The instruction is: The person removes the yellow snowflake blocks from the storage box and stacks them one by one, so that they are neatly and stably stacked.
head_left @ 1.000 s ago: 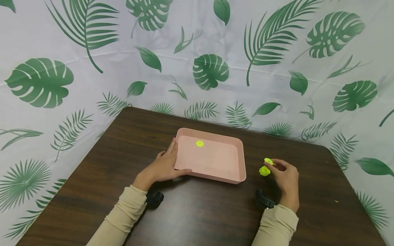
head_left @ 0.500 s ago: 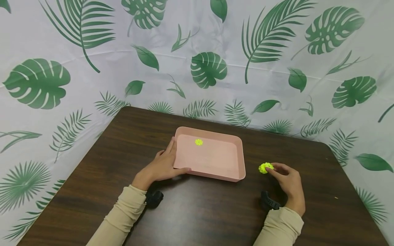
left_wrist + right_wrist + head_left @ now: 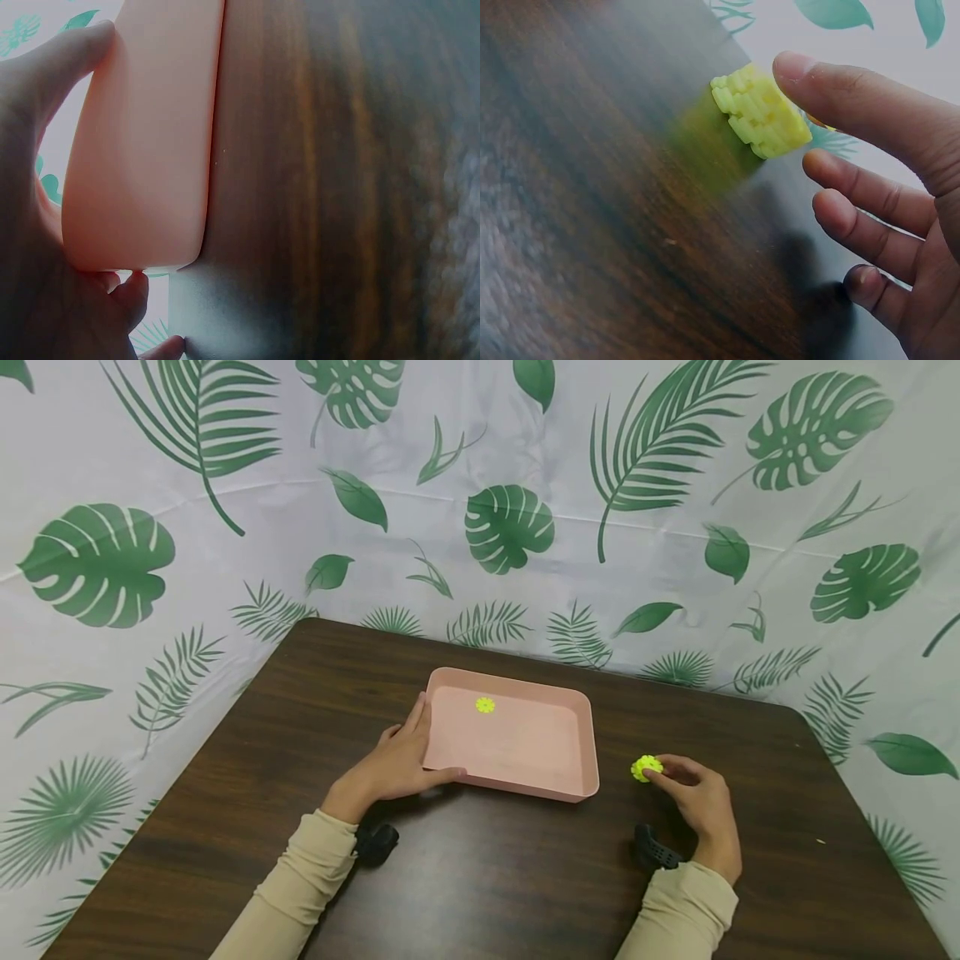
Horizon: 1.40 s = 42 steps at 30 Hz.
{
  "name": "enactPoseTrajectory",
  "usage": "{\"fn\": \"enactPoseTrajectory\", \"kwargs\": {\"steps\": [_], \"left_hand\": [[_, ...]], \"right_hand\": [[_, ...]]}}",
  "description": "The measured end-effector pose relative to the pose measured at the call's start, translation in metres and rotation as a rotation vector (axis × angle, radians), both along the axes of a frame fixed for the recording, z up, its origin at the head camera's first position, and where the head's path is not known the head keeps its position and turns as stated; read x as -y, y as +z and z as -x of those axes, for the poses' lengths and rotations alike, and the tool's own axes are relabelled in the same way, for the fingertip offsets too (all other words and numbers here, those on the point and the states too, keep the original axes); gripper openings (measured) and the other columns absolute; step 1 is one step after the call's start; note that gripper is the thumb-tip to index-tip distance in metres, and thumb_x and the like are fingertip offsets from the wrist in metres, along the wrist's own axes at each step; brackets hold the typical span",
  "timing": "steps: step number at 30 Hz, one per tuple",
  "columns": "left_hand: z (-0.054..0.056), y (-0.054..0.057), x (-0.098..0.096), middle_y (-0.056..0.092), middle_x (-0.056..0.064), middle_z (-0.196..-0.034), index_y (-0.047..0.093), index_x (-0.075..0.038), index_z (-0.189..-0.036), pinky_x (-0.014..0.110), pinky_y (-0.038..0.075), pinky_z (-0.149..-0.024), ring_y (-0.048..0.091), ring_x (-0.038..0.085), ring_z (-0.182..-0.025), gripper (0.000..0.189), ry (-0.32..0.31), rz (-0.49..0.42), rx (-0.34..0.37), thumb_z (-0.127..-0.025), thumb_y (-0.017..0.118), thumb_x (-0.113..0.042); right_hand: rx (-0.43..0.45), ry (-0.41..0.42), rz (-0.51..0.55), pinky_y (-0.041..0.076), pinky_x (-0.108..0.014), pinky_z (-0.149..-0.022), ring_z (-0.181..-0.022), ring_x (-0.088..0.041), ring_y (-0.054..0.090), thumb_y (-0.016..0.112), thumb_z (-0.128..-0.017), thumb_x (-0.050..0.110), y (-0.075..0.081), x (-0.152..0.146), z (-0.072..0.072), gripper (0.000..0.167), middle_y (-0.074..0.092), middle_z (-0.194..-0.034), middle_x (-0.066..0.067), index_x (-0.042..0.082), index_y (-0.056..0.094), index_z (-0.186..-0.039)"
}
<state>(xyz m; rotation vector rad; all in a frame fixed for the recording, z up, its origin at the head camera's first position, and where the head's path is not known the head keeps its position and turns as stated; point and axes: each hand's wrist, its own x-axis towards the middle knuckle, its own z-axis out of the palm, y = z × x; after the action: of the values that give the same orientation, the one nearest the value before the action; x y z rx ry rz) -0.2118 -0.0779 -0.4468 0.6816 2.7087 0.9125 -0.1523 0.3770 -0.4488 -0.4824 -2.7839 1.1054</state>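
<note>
A shallow pink tray [image 3: 517, 783] lies on the dark table, with one yellow-green flower-shaped disc [image 3: 485, 705] inside near its back wall. Around the tray's near left corner my left hand [image 3: 396, 770] lies spread, thumb along the front side and straight fingers along the left end; the left wrist view shows the thumb tip at the rim. To the right of the tray, my right hand [image 3: 697, 793] pinches a small stack of the same flower discs [image 3: 645, 768] with thumb and index finger. In the right wrist view the stack [image 3: 759, 112] stands with its notched layers showing; the index fingertip is hidden.
The brown wood-grain table [image 3: 510, 893] reaches back to a white cloth with green leaf prints [image 3: 420, 527]. Dark camera mounts sit under both wrists. A tiny pale speck [image 3: 821, 841] lies on the table at the right.
My right hand has brought its disc down onto the other disc, and the two now sit together as a stack. The left hand and tray have stayed in place.
</note>
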Motion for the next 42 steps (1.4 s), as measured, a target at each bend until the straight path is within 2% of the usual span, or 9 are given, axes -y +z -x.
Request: {"fn": "enactPoseTrajectory", "kwargs": {"steps": [6,16,22,27,29,33,37,42], "left_hand": [[0.0,0.001,0.0,-0.013,0.02,-0.171,0.0,0.003,-0.163,0.067,0.019,-0.117,0.017,0.036,-0.157,0.122,-0.002,0.0,-0.002,-0.09,0.063,-0.07],[0.001,0.003,0.0,-0.015,0.017,-0.171,-0.001,0.003,-0.163,0.066,0.017,-0.118,0.017,0.035,-0.157,0.121,-0.001,-0.003,0.0,-0.09,0.063,-0.07],[0.001,0.004,0.0,-0.015,0.017,-0.171,-0.001,0.003,-0.163,0.066,0.018,-0.118,0.014,0.035,-0.157,0.121,-0.001,-0.002,0.004,-0.09,0.063,-0.07],[0.0,0.004,0.001,-0.015,0.017,-0.171,-0.001,0.003,-0.163,0.065,0.017,-0.118,0.013,0.034,-0.158,0.121,0.003,-0.002,0.009,-0.09,0.064,-0.069],[0.0,0.003,0.001,-0.015,0.017,-0.171,-0.001,0.002,-0.163,0.066,0.018,-0.118,0.013,0.034,-0.158,0.121,0.005,-0.002,0.008,-0.09,0.064,-0.07],[0.0,0.002,0.002,-0.015,0.016,-0.171,-0.001,0.002,-0.164,0.066,0.018,-0.118,0.013,0.034,-0.158,0.122,0.007,-0.004,0.003,-0.089,0.063,-0.07],[0.0,0.001,0.002,-0.015,0.016,-0.171,-0.001,0.001,-0.164,0.066,0.018,-0.118,0.015,0.034,-0.157,0.121,0.007,-0.004,0.006,-0.09,0.063,-0.07],[0.0,0.001,0.0,-0.015,0.017,-0.171,0.0,0.003,-0.163,0.066,0.016,-0.119,0.017,0.032,-0.157,0.12,0.001,-0.007,0.015,-0.09,0.063,-0.069]], "right_hand": [[0.015,0.002,-0.001,0.046,-0.028,-0.082,-0.103,-0.024,0.059,0.078,-0.093,0.041,0.0,0.001,0.002,0.054,0.069,-0.12,-0.018,0.003,0.07,-0.13],[0.021,0.025,-0.002,0.045,-0.02,-0.079,-0.104,-0.023,0.059,0.079,-0.092,0.042,0.003,0.001,0.003,0.055,0.069,-0.12,-0.017,0.003,0.07,-0.13],[0.021,0.029,-0.007,0.046,-0.022,-0.079,-0.102,-0.023,0.059,0.079,-0.092,0.04,0.001,0.001,0.004,0.054,0.069,-0.119,-0.017,0.002,0.07,-0.129],[0.027,0.035,0.003,0.046,-0.029,-0.083,-0.103,-0.024,0.058,0.079,-0.092,0.04,0.0,0.002,0.004,0.055,0.068,-0.118,-0.017,0.002,0.069,-0.13],[0.02,0.038,0.002,0.046,-0.027,-0.083,-0.101,-0.023,0.058,0.079,-0.093,0.04,0.001,0.002,0.004,0.056,0.068,-0.118,-0.017,0.002,0.068,-0.132],[0.006,0.009,0.023,0.045,-0.027,-0.084,-0.101,-0.022,0.058,0.079,-0.093,0.039,0.005,0.004,0.002,0.059,0.067,-0.12,-0.019,0.003,0.065,-0.137],[-0.001,-0.025,0.05,0.044,-0.033,-0.086,-0.111,-0.028,0.056,0.077,-0.094,0.043,0.01,0.006,0.0,0.064,0.062,-0.13,-0.022,0.004,0.06,-0.143],[-0.058,0.009,0.038,0.044,-0.025,-0.082,-0.112,-0.027,0.055,0.075,-0.095,0.045,0.023,0.012,0.001,0.067,0.061,-0.133,-0.023,0.005,0.058,-0.145]]}}
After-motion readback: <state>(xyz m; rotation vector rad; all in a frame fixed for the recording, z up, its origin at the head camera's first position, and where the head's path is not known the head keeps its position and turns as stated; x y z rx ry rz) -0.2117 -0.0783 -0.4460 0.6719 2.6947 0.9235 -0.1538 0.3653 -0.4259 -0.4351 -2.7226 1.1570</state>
